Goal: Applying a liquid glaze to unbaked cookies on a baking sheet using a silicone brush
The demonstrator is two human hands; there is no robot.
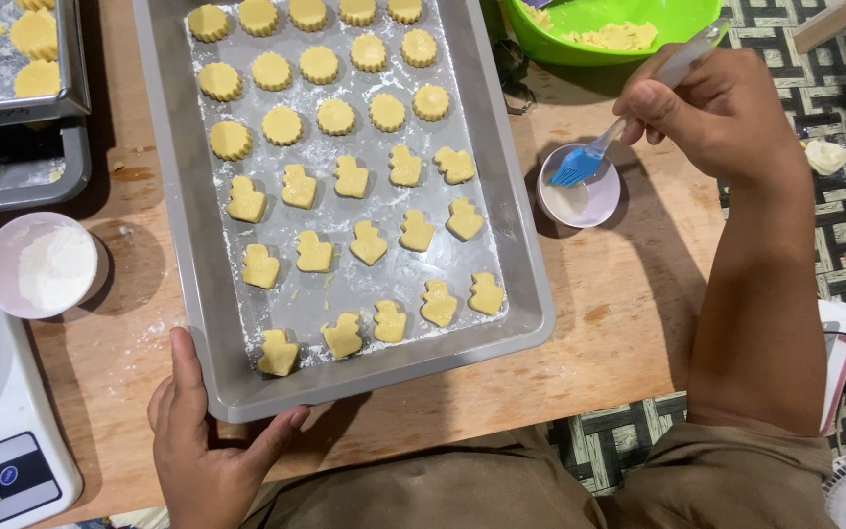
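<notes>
A grey baking tray (521, 294) lies on a wooden board, dusted with flour and filled with several raw yellow cookies, round fluted ones (282, 124) at the far end and figure-shaped ones (368, 242) nearer me. My left hand (203, 446) grips the tray's near left corner. My right hand (717, 108) holds a pastry brush with a clear handle. Its blue bristles (580, 167) dip into a small white bowl (580, 201) just right of the tray.
A green bowl (629, 24) with dough stands at the back. A white bowl of flour (41, 264) and a kitchen scale (2, 431) are at the left. Another tray with cookies (12, 59) sits far left. A woven mat (834, 88) lies right.
</notes>
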